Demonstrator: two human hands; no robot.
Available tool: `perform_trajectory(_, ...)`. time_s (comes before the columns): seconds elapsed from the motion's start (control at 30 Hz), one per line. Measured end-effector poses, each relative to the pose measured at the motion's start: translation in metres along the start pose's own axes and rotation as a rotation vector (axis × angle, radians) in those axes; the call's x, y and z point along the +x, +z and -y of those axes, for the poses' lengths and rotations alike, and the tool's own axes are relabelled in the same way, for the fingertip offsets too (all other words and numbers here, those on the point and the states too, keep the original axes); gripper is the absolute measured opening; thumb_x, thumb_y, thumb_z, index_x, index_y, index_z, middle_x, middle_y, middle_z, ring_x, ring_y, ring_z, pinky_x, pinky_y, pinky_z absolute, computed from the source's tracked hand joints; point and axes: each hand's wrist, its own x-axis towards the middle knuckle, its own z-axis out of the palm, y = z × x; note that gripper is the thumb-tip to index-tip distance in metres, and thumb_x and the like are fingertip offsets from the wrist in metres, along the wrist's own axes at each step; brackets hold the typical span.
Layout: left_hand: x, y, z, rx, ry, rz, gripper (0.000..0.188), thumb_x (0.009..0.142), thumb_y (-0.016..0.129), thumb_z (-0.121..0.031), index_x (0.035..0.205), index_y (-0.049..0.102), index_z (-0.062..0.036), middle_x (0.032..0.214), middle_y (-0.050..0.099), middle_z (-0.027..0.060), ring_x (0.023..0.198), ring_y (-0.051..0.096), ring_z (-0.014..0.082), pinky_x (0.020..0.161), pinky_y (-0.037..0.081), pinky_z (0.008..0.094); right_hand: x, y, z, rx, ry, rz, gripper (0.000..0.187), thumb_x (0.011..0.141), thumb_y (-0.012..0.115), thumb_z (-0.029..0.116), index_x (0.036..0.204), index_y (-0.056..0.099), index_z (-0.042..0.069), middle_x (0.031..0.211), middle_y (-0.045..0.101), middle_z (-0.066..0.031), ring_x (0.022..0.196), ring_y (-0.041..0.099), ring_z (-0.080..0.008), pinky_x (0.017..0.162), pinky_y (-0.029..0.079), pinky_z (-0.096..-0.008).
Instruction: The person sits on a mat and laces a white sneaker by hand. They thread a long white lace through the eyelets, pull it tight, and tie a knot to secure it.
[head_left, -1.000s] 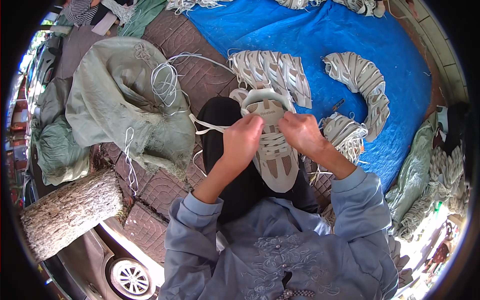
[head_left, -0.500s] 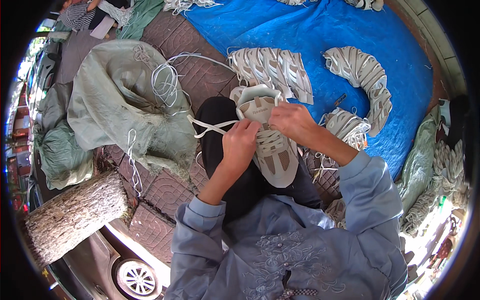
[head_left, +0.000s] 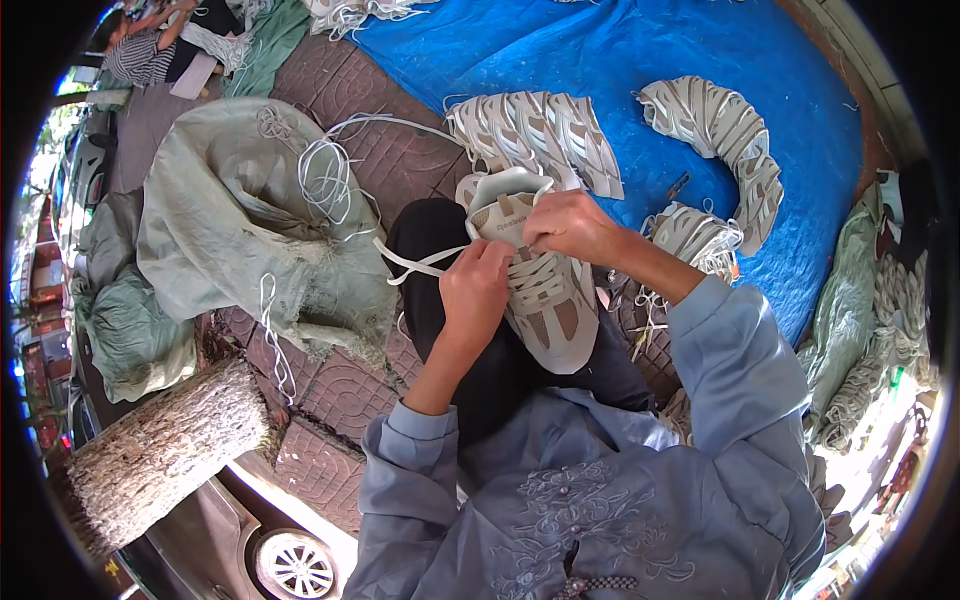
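Note:
A beige and white shoe upper (head_left: 553, 330) lies across my knees, toe toward me, with white lacing crossed over its middle. My left hand (head_left: 474, 292) is closed at the left eyelet edge, pinching a white shoelace (head_left: 418, 266) whose loose length sticks out to the left over my dark-clad knee. Across the tongue (head_left: 503, 222), my right hand (head_left: 575, 230) pinches at the right eyelet edge, its fingertips close to the left ones. Whether a lace is also between the right fingertips is hidden.
Rows of similar uppers (head_left: 540, 140) lie on a blue tarp (head_left: 620, 60), with a curved row (head_left: 715, 120) at right. A pale green sack (head_left: 215, 190) with tangled white laces (head_left: 325, 180) sits at left, near a tree trunk (head_left: 165, 440). Another person (head_left: 145, 55) sits far left.
My right hand has shifted left and inward over the tongue, nearer my left hand. The left hand stays pinched at its edge. The whole view has tilted slightly.

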Motion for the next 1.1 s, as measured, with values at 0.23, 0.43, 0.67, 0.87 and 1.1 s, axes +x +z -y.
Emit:
perform_trajectory(0.23,-0.002,0.007,-0.004,-0.046,-0.040,-0.049,0.008,0.074,0.056,-0.001,0.080,0.057,-0.0066,0.072,0.056,0.0101,0.062,0.057,0.0291,0.053,0.045,0.0356,-0.013,0.000,0.027,-0.328,0.079,-0.082,0.015,0.058,0.059,0.003,0.072,0.053,0.006,0.063,0.053,-0.0054,0.059,0.056,-0.0232,0.052,0.046,-0.0326)
perform_trajectory(0.43,-0.008,0.005,-0.003,0.021,0.013,-0.082,0.012,0.072,0.056,0.002,0.081,0.057,-0.0064,0.073,0.057,0.0087,0.064,0.058,0.0275,0.053,0.046,0.0355,-0.014,0.020,0.033,-0.125,0.134,-0.180,0.009,0.059,0.055,0.001,0.066,0.053,0.007,0.062,0.053,-0.0065,0.058,0.057,-0.0236,0.050,0.046,-0.0346)
perform_trajectory(0.67,-0.005,0.002,-0.002,0.077,0.048,0.016,0.011,0.073,0.057,0.000,0.081,0.059,-0.0069,0.073,0.057,0.0079,0.063,0.058,0.0272,0.053,0.046,0.0346,-0.018,0.018,0.036,-0.138,0.330,-0.214,0.015,0.064,0.061,0.003,0.077,0.057,0.008,0.064,0.056,-0.0061,0.061,0.058,-0.0228,0.052,0.046,-0.0326)
perform_trajectory(0.87,0.003,-0.009,0.006,-0.058,0.097,0.191,0.014,0.067,0.056,0.002,0.079,0.058,-0.0058,0.072,0.055,0.0080,0.065,0.057,0.0268,0.054,0.045,0.0360,-0.016,0.021,0.045,-0.103,0.432,-0.181,0.014,0.066,0.061,0.003,0.078,0.056,0.009,0.063,0.056,-0.0057,0.059,0.057,-0.0229,0.052,0.045,-0.0325)
perform_trajectory(1.1,-0.001,-0.004,0.001,0.032,0.140,0.084,0.020,0.065,0.057,0.001,0.083,0.061,-0.0079,0.073,0.053,0.0063,0.067,0.056,0.0251,0.055,0.046,0.0354,-0.018,0.018,0.045,-0.143,0.423,-0.229,0.013,0.065,0.062,0.004,0.075,0.055,0.008,0.062,0.055,-0.0061,0.058,0.057,-0.0241,0.051,0.045,-0.0339)
